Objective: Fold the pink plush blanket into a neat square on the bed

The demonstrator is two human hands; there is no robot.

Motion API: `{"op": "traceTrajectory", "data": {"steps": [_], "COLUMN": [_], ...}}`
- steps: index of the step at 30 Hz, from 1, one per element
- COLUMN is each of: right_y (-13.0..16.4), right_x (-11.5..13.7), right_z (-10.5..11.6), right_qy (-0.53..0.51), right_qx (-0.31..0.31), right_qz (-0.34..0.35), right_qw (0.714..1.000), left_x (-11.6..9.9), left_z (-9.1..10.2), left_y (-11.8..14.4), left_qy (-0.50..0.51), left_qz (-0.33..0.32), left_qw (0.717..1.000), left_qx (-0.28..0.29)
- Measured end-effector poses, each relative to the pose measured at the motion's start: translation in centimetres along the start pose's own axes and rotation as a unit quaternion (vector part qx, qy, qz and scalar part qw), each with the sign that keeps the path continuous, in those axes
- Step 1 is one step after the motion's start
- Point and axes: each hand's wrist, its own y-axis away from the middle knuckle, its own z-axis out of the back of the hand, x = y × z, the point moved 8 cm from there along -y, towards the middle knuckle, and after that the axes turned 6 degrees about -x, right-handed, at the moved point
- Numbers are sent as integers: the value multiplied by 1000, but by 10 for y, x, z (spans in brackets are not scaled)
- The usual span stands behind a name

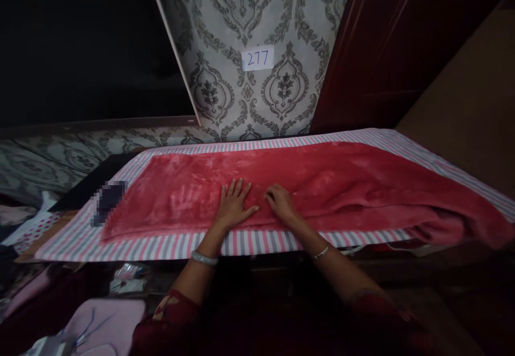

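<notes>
Left hand (233, 205) flat, fingers spread, right hand (280, 201) curled, both on red blanket (341, 184)

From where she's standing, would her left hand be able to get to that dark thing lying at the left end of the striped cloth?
Probably yes. The left hand lies flat on the red blanket, and the dark object sits on the same striped cloth further left. Only flat blanket lies between them, though she might need to lean.

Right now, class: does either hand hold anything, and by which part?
Nothing is gripped. The left hand lies flat, fingers spread, on the red blanket; the right hand rests on it beside the left.
</notes>
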Motion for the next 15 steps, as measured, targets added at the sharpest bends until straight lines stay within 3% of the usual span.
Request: {"op": "traceTrajectory", "data": {"steps": [2,4,7,9,11,15], "right_y": [9,26,62,84,90,84], "right_x": [-4,-9,-5,-2,-9,-41], "right_z": [22,43,55,67,91,135], "right_qy": [-72,-156,-250,-246,-202,-140], "right_qx": [-63,-73,88,166,132,-20], "right_qz": [-2,-8,-16,-9,-5,-38], "right_qw": [995,985,964,955,970,989], "left_x": [1,2,3,5,6,7], "left_z": [-1,-1,-1,-2,-3,1], "left_y": [-1,-2,-3,-4,-5,-8], "left_qy": [2,1,-3,-7,-12,-19], "left_qz": [3,1,-2,-2,2,2], "left_qw": [1000,1000,1000,1000,1000,1000], "left_qx": [3,0,-7,-6,-6,-8]}}
